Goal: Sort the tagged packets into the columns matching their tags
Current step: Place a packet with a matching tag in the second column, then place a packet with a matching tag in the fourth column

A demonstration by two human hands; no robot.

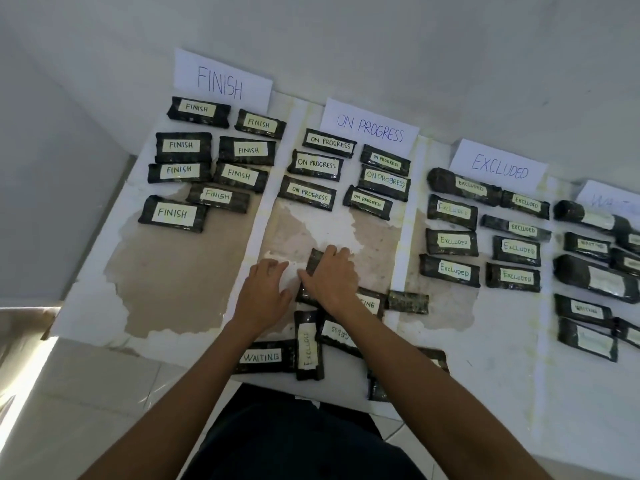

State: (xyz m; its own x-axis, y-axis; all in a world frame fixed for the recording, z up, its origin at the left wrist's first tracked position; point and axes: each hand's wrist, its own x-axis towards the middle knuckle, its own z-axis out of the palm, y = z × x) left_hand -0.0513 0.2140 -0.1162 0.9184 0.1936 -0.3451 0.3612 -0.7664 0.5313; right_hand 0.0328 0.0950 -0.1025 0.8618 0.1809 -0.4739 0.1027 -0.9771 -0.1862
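Note:
A white board (90, 303) on the floor is split into columns headed by paper signs: FINISH (221, 83), ON PROGRESS (370, 128), EXCLUDED (498, 166) and a partly cut-off sign at the far right (602, 199). Several dark tagged packets lie under each sign. My right hand (332, 275) grips a dark packet (314, 263) in the ON PROGRESS column; its tag is hidden. My left hand (265, 292) rests flat beside it, fingers apart. Near the front edge lie unsorted packets: WAITING (263, 356), EXCLUDED (308, 344), an upside-down one (337, 332) and a tagless-looking one (408, 302).
A white wall rises behind the signs. Pale floor tiles (86, 393) lie to the left of the board. My dark clothing (294, 438) fills the bottom centre. White tape strips (258, 216) divide the columns.

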